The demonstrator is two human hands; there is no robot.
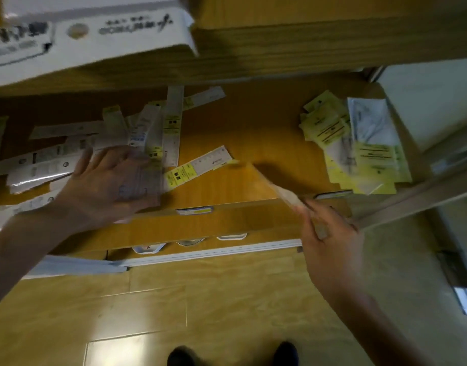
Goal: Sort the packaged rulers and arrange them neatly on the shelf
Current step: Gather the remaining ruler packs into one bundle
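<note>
Your left hand (pixel 113 180) lies spread and flat on the jumbled packaged rulers (pixel 76 154), apparently steadying them. Your right hand (pixel 330 236) pinches one blurred ruler (pixel 274 184) over the shelf (pixel 253 133), probably bound for the yellow stack (pixel 359 143) at right.

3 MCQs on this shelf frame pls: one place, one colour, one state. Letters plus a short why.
1. Where does the stack of yellow packets lie?
A. shelf's right end
B. floor
C. under the left hand

2. What colour is the label end of the lone ruler pack at mid shelf?
A. red
B. yellow
C. blue

3. What is the right hand doing?
A. hanging empty
B. pressing flat on the shelf
C. holding a ruler pack

Key: 1 A, stack sits by the right upright; 2 B, yellow tag nearest the left hand; 3 C, fingers pinch a blurred pack over the shelf edge.
</note>
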